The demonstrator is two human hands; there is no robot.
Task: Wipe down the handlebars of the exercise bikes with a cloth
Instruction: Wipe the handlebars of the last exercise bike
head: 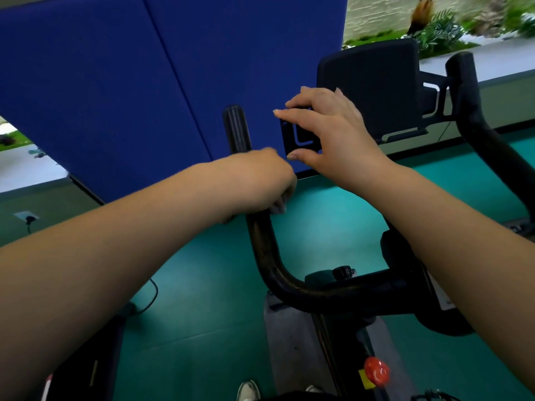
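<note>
Left hand (pixel 262 180): curling round the left handlebar (pixel 262 247) of the exercise bike, fingers wrapping the black tube at mid-height; forearm reaching in from the lower left.
Cloth (pixel 278 206): showing only as a small pale fold peeking out beneath the left hand's fingers, lying pressed against the handlebar.
Left handlebar: rising upright from the crossbar, its ribbed grip end (pixel 236 125) standing above the left hand, bare.
Right hand (pixel 324 131): gripping the black bracket (pixel 298 137) at the left edge of the console, fingers hooking over its top, thumb pressing beneath.
Console (pixel 367 88): a dark screen panel, sitting between the two handlebars, facing the person.
Right handlebar (pixel 474 111): curving up at the far right, untouched by either hand.
Red knob (pixel 376 371): sitting low on the bike frame, near the bottom edge.
Blue partition (pixel 144 82): standing behind the bike.
Floor (pixel 202 314): teal, lying under the bike; a white shoe (pixel 248 390) showing at the bottom.
</note>
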